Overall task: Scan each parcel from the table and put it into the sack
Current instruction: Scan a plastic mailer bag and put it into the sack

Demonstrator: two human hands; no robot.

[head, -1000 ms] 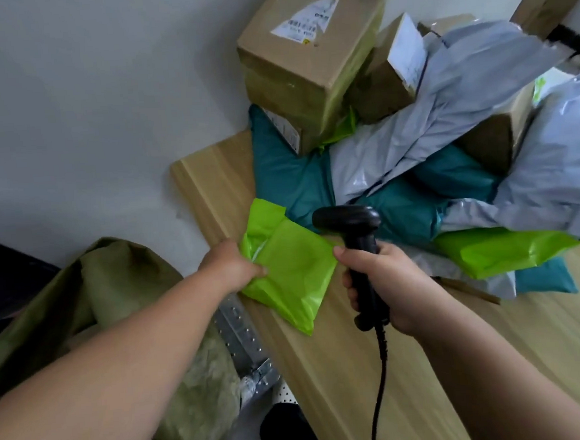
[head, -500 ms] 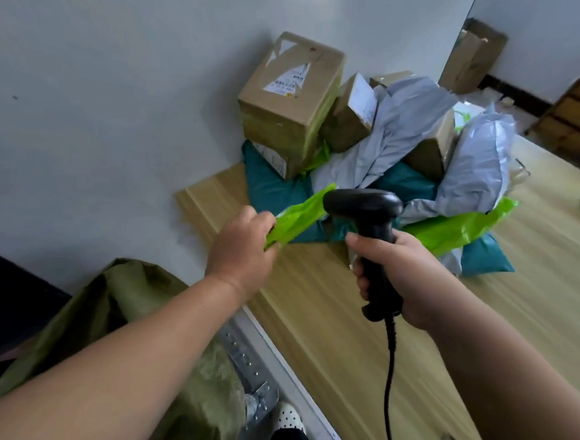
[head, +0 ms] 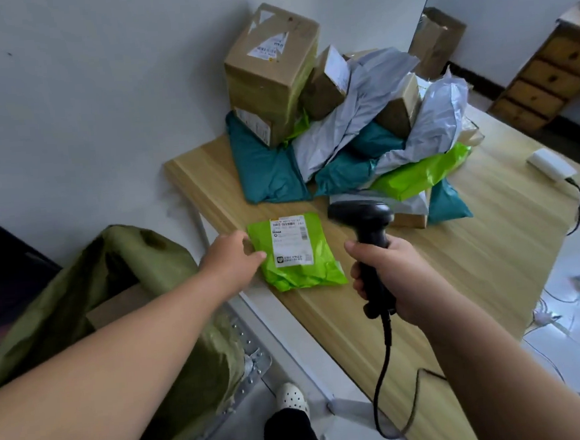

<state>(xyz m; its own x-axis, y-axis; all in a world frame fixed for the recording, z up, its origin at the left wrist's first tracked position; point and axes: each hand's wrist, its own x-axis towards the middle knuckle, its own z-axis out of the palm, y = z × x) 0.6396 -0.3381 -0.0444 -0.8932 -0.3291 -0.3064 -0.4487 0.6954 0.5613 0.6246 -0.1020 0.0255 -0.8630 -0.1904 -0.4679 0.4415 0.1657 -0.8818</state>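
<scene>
Lime parcel point(head: 298, 253) flat, label up; olive sack point(head: 167, 259) beside, seemingly open.

White shipping label point(head: 290, 241) on green parcel point(head: 302, 274), print illegible (too small, blurred)

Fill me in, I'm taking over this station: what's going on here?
A person is scanning parcels. The right hand grips a black scanner beside a green parcel lying label-up at the table's edge; the left hand holds that parcel's side. The sack sits open beside the table, and a pile of boxes and bags waits behind.
</scene>
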